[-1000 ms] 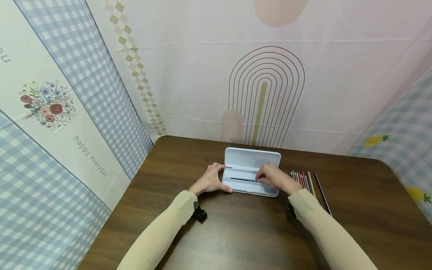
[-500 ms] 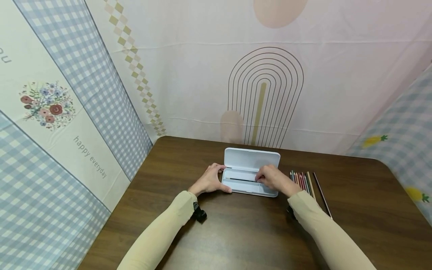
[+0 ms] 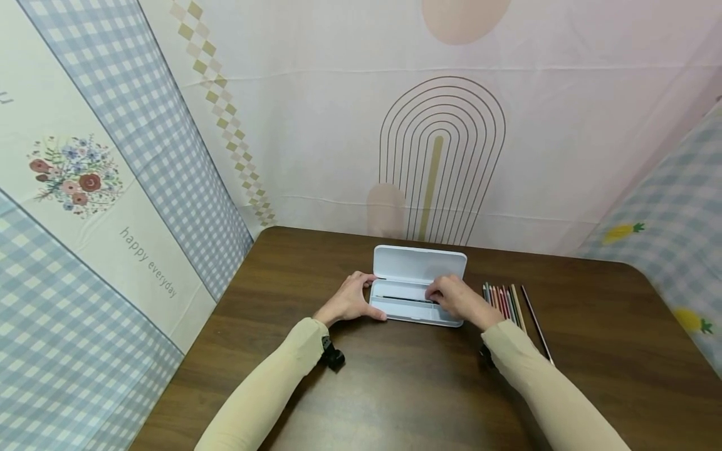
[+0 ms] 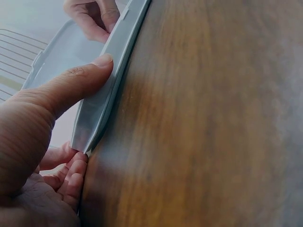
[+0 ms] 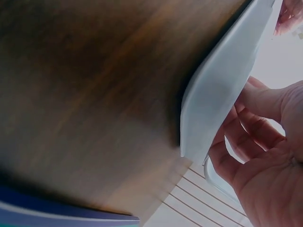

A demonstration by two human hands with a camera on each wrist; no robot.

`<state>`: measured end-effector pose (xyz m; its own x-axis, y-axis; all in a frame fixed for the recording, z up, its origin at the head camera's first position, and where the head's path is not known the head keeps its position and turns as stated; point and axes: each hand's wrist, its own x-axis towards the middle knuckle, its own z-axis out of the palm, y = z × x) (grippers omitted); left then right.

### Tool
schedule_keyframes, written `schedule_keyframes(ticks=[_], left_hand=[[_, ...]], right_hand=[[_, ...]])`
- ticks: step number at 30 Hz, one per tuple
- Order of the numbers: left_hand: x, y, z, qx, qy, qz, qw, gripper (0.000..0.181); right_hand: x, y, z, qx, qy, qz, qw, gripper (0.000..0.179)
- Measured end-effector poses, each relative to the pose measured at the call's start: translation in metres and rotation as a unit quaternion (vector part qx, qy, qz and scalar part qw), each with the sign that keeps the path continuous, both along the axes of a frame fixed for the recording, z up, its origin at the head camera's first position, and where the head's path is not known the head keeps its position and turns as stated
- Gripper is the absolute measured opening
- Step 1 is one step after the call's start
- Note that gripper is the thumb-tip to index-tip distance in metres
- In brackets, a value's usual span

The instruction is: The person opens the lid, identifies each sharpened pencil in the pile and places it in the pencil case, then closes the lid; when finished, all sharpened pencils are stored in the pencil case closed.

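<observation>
A pale blue pencil case (image 3: 420, 263) lies open on the table, its lid raised at the back. My left hand (image 3: 351, 300) grips the case's left end; in the left wrist view the thumb (image 4: 85, 80) presses the front wall while the fingertips (image 4: 75, 165) sit at the end corner. Inside the case, a thin dark pencil (image 3: 395, 298) with a light tip lies lengthwise along the divider. My right hand (image 3: 458, 297) reaches into the right part of the case and pinches this pencil's right end, which the fingers hide. The case wall (image 5: 222, 85) covers those fingertips in the right wrist view.
Right of the case, several coloured pencils (image 3: 502, 299) lie side by side, partly under the right forearm. One dark pencil (image 3: 536, 319) lies apart from them at a slant. Behind the brown table (image 3: 316, 250) hangs a patterned cloth (image 3: 316, 138).
</observation>
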<state>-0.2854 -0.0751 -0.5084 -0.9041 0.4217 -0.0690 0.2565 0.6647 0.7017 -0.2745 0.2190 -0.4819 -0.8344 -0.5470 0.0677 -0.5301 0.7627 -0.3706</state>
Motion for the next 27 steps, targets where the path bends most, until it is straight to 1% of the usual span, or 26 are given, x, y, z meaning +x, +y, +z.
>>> schedule_keyframes(ticks=[4, 9, 13, 15, 18, 23, 27], left_hand=[[0.0, 0.0, 0.001, 0.0, 0.001, -0.001, 1.0, 0.101], [0.0, -0.001, 0.0, -0.001, 0.004, 0.0, 1.0, 0.101], [-0.001, -0.001, -0.002, 0.004, 0.004, 0.0, 1.0, 0.101], [-0.002, -0.001, -0.002, 0.005, 0.004, 0.0, 1.0, 0.101], [-0.002, -0.001, -0.003, 0.004, 0.004, 0.0, 1.0, 0.101], [-0.001, -0.001, -0.002, 0.005, 0.004, -0.001, 1.0, 0.1], [-0.001, 0.0, -0.002, 0.009, 0.003, -0.001, 1.0, 0.1]], right_hand=[[0.001, 0.0, -0.002, -0.001, 0.002, 0.002, 1.0, 0.032], [0.006, -0.002, 0.0, -0.01, -0.006, -0.019, 0.9997, 0.037], [0.012, -0.001, 0.002, -0.029, 0.02, -0.048, 0.9982, 0.031], [0.016, 0.0, 0.002, -0.041, 0.043, -0.057, 0.9966, 0.027], [0.022, 0.003, 0.003, -0.052, 0.065, -0.064, 0.9945, 0.021], [0.034, 0.006, 0.008, -0.058, 0.075, -0.078, 0.9925, 0.018], [0.044, 0.01, 0.011, -0.061, 0.091, -0.099, 0.9889, 0.018]])
